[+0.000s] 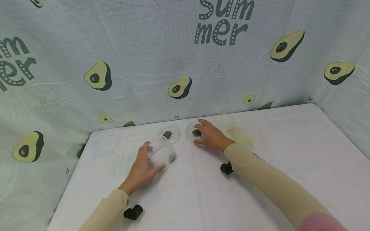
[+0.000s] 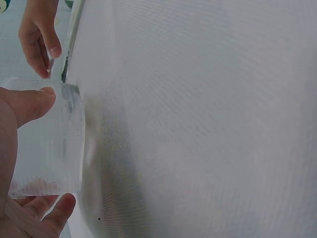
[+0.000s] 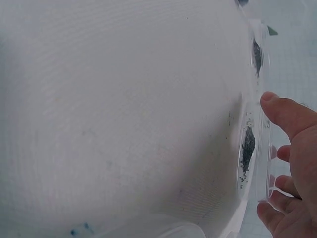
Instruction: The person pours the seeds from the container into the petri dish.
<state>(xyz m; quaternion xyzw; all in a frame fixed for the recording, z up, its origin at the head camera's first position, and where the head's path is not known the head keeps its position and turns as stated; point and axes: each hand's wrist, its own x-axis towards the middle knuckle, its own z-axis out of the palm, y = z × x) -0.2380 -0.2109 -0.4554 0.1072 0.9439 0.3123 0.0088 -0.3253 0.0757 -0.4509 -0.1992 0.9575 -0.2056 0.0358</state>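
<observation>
My left hand (image 1: 143, 167) holds a clear plastic tub (image 1: 162, 155) left of the table's middle. In the left wrist view its thumb lies on one side of the tub (image 2: 49, 139), with fingertips at the opposite side. Farther back, my right hand (image 1: 211, 135) spans a shallow clear dish (image 1: 189, 132) with a small heap of dark grains (image 1: 197, 133) in it. Seen from the right wrist, thumb and fingers curl about the dish's rim, and the grains (image 3: 248, 148) lie in its middle. A second clear dish (image 1: 175, 131) with dark grains (image 1: 167, 134) stands just behind the tub.
Another clear dish (image 1: 226, 120) stands near the back edge, right of my right hand. Pale yellow patches (image 1: 244, 139) show beside it. White cloth covers the table (image 1: 192, 203), and a printed curtain (image 1: 140, 60) hangs right behind it.
</observation>
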